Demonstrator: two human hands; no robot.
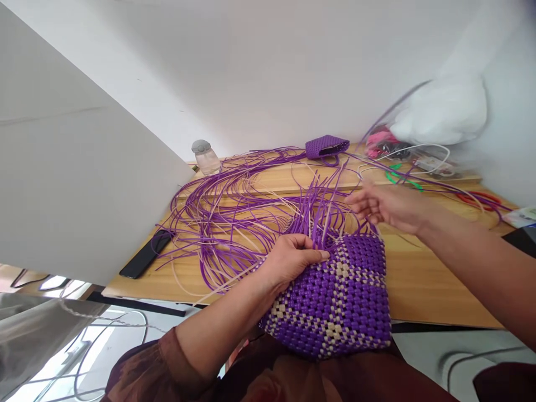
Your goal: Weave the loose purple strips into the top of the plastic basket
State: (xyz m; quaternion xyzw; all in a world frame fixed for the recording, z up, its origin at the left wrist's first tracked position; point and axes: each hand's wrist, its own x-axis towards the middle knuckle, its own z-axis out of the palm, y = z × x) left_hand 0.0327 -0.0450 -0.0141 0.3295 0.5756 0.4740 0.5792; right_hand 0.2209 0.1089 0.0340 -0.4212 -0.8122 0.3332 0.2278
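In left grip, purple weave's upper edge

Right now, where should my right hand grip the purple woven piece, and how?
Probably pinch the purple woven piece by its right edge, coming from the right: that side is fairly straight and clear of the loose strands, and your left hand holds its top edge.

No text, label, brand, number or sign can be read; the pale plastic packet at the right end of the wooden desk is too blurred to show any lettering.
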